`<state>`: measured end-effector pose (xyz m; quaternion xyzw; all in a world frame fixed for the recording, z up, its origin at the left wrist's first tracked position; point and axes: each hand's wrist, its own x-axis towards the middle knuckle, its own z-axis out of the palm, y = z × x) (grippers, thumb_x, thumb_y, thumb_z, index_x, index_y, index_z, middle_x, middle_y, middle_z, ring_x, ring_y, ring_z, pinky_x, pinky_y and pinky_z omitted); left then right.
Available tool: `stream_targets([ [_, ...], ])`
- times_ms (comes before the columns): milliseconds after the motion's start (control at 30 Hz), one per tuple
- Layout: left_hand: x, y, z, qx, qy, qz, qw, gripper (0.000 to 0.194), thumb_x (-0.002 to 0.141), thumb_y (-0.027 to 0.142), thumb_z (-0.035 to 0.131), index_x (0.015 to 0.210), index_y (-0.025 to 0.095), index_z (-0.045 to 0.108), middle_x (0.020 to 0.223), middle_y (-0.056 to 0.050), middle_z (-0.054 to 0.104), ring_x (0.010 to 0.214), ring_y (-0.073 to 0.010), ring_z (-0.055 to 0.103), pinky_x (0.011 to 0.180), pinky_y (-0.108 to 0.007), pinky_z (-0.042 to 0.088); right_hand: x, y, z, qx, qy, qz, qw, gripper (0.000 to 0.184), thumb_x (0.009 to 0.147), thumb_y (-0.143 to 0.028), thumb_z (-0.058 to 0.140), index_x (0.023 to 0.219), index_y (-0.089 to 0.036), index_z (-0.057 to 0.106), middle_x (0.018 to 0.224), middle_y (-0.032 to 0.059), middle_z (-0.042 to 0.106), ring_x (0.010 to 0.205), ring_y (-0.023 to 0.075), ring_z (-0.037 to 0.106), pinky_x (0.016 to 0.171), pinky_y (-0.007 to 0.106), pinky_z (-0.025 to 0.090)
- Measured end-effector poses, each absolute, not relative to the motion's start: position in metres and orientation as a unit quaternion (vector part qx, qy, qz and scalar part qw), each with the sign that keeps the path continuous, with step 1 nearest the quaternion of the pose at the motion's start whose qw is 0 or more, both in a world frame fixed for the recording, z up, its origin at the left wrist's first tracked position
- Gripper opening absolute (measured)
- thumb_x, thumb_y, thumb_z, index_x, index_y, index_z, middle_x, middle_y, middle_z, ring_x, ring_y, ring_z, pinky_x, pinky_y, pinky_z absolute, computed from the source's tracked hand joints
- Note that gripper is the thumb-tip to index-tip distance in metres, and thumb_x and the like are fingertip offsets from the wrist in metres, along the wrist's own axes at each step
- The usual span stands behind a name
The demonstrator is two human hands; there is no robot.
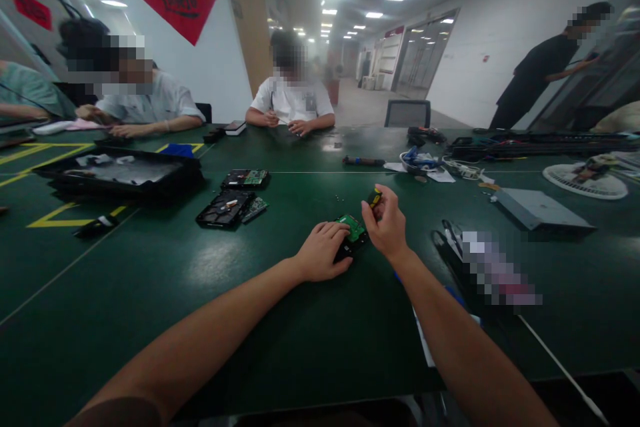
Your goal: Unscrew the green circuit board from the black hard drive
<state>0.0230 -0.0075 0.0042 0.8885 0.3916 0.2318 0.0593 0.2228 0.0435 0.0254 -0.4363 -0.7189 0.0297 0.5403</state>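
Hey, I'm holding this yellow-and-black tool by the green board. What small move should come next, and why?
I'd probably check the tool's tip is seated before turning it: the right hand holds it by the board's right side, the left hand rests on the board, but the tip isn't clearly visible.

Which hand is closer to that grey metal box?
Right. The right hand is left of the grey metal box; the left hand lies farther left, on the green circuit board.

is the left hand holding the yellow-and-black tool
No, the right hand holds that tool, while the left hand rests on the green circuit board.
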Motion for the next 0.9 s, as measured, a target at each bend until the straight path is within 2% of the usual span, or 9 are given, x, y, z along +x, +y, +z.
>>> stream_targets([
  [400, 0.015, -0.007, 0.008, 0.900, 0.362, 0.230, 0.079, 0.065, 0.086, 0.061, 0.063, 0.136, 0.021, 0.052, 0.145, -0.015, 0.054, 0.135, -0.0338, 0.048, 0.115, -0.052, 0.032, 0.225, 0.043, 0.026, -0.440, -0.716, 0.041, 0.539, 0.055, 0.094, -0.037, 0.059, 0.144, -0.022, 0.040, 0.093, 0.0045, 0.066, 0.066, 0.0164, 0.061, 0.070, 0.035, 0.057],
  [500, 0.019, -0.005, 0.012, 0.892, 0.377, 0.234, 0.086, 0.048, 0.096, 0.056, 0.052, 0.131, 0.022, 0.057, 0.138, -0.012, 0.060, 0.130, -0.0298, 0.052, 0.114, -0.050, 0.033, 0.226, 0.042, 0.027, -0.445, -0.714, 0.040, 0.539, 0.054, 0.094, -0.037, 0.059, 0.143, -0.022, 0.041, 0.090, 0.0037, 0.066, 0.065, 0.0166, 0.061, 0.070, 0.035, 0.056],
  [600, 0.026, 0.002, 0.017, 0.882, 0.409, 0.218, 0.080, 0.033, 0.103, 0.042, 0.042, 0.119, 0.023, 0.064, 0.122, -0.009, 0.068, 0.116, -0.0261, 0.060, 0.110, -0.050, 0.036, 0.226, 0.043, 0.027, -0.449, -0.709, 0.033, 0.544, 0.054, 0.095, -0.037, 0.059, 0.143, -0.021, 0.041, 0.085, 0.0025, 0.065, 0.063, 0.0165, 0.061, 0.069, 0.034, 0.056],
  [700, 0.032, 0.011, 0.022, 0.883, 0.429, 0.184, 0.052, 0.025, 0.101, 0.035, 0.047, 0.110, 0.023, 0.067, 0.110, -0.007, 0.069, 0.110, -0.0261, 0.061, 0.112, -0.053, 0.033, 0.227, 0.044, 0.027, -0.453, -0.697, 0.028, 0.555, 0.054, 0.094, -0.037, 0.060, 0.142, -0.021, 0.041, 0.091, 0.0042, 0.066, 0.062, 0.0159, 0.060, 0.068, 0.034, 0.056],
  [800, 0.039, 0.015, 0.026, 0.890, 0.430, 0.154, 0.017, 0.022, 0.099, 0.032, 0.052, 0.111, 0.024, 0.067, 0.110, -0.008, 0.068, 0.112, -0.0276, 0.060, 0.114, -0.056, 0.029, 0.227, 0.047, 0.025, -0.456, -0.688, 0.030, 0.563, 0.055, 0.094, -0.037, 0.060, 0.142, -0.022, 0.040, 0.096, 0.0055, 0.067, 0.062, 0.0159, 0.061, 0.068, 0.035, 0.056],
  [900, 0.043, 0.017, 0.026, 0.889, 0.435, 0.142, -0.007, 0.022, 0.098, 0.033, 0.053, 0.110, 0.023, 0.068, 0.110, -0.009, 0.067, 0.111, -0.0288, 0.059, 0.113, -0.057, 0.031, 0.228, 0.049, 0.023, -0.458, -0.686, 0.029, 0.564, 0.055, 0.094, -0.037, 0.060, 0.142, -0.021, 0.040, 0.092, 0.0047, 0.066, 0.062, 0.0166, 0.061, 0.068, 0.035, 0.056],
])
